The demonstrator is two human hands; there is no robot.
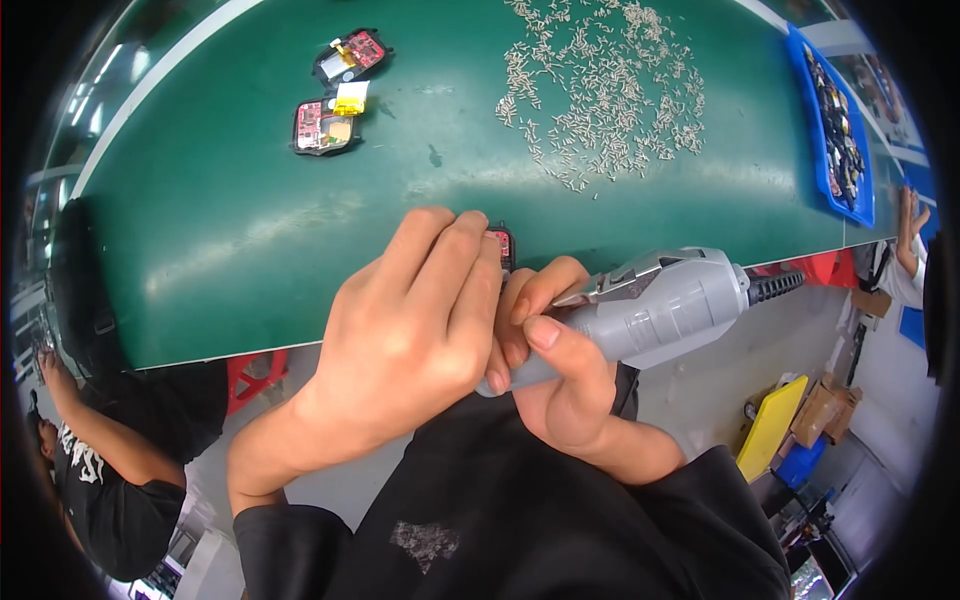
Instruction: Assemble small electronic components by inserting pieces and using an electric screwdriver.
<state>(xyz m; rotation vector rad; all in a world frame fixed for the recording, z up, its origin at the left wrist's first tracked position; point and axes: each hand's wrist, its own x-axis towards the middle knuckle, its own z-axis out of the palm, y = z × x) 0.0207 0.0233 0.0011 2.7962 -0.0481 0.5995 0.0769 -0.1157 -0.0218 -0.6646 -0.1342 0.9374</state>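
Note:
My left hand is closed over a small black device with a red circuit board; only its top corner shows past my fingers at the near edge of the green table. My right hand grips a grey electric screwdriver, its tip hidden between my two hands against the device. Two more opened black devices with red boards and yellow parts lie at the back left: one nearer, one farther.
Several small pale screws lie scattered across the back of the table. A blue tray of dark parts sits at the right edge. Another person's arm is at the lower left; another person's hand at the right. Boxes stand on the floor.

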